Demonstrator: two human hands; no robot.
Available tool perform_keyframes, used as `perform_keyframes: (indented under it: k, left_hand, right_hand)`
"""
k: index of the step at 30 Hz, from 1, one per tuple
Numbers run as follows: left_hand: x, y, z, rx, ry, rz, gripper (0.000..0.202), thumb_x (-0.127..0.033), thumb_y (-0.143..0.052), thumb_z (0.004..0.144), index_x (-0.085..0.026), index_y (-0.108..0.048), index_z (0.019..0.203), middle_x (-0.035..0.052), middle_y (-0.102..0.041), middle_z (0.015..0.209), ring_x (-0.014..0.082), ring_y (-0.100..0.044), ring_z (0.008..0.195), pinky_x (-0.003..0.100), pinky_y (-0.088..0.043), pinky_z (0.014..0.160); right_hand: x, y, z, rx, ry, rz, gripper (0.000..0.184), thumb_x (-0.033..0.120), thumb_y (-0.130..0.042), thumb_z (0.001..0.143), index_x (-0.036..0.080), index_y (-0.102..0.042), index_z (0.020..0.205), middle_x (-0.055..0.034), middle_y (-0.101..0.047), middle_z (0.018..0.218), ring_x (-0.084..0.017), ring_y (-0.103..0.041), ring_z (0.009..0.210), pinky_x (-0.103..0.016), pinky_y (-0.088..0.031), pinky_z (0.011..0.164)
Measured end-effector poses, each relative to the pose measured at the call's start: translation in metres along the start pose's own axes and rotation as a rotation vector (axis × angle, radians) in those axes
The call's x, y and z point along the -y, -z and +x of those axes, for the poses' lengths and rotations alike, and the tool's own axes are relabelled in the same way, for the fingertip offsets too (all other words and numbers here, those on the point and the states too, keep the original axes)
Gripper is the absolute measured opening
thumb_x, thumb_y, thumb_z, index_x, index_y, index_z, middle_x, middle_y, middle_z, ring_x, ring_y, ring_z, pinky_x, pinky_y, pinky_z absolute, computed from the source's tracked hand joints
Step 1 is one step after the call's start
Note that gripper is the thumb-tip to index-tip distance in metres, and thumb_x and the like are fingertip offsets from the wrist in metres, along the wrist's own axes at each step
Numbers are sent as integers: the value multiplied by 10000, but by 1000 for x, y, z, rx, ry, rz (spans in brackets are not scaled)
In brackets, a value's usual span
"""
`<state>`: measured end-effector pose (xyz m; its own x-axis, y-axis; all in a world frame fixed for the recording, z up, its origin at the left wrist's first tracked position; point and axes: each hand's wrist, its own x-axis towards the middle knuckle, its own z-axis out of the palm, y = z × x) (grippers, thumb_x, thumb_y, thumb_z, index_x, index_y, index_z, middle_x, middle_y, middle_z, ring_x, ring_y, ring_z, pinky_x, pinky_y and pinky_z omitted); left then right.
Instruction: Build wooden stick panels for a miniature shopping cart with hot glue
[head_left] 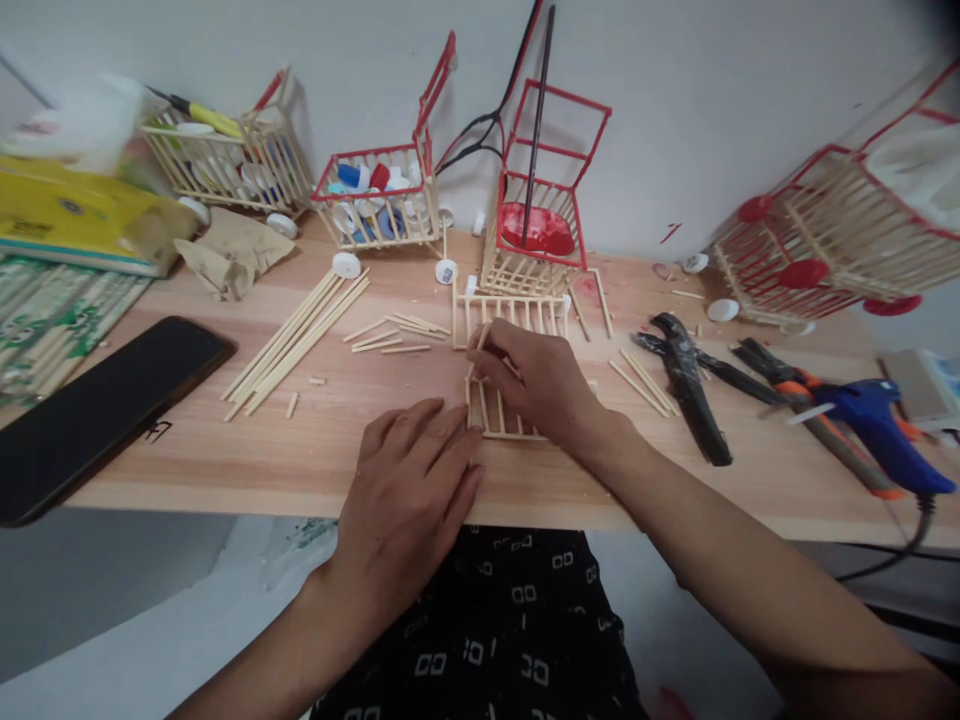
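My left hand (412, 480) lies flat on the wooden table (225, 450), fingers stretched out, their tips against the left edge of a small grid of wooden sticks (496, 412). My right hand (534, 378) rests over that grid, its thumb and fingers pinched on a short wooden stick (481, 340) at the grid's upper left. Most of the grid is hidden under my right hand. A second stick grid (510, 312) lies just beyond my hands.
Long sticks (296, 340) and short cut sticks (397, 335) lie to the left. A black phone (97, 410) is at the left edge. Black pliers (686, 385), orange-handled cutters (795, 385) and a blue glue gun (885, 430) lie right. Stick baskets (379, 200) with red rims stand along the wall.
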<state>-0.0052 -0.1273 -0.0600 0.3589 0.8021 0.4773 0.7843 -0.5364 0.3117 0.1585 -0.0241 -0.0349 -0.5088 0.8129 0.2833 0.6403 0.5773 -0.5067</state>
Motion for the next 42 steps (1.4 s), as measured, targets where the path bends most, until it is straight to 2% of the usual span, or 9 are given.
perform_keyframes:
  k: [42]
  left_hand:
    - [0,0,0,-2,11,-8,260,-193,-569,861,-189,-626,1115,63,-634,1238,296,-515,1180,504,-385,973]
  right_hand:
    - [1,-1,3,-7,15,4,203,283,-492,931,187,-488,752,19,-583,669,-101,-488,608,-232,-339,606]
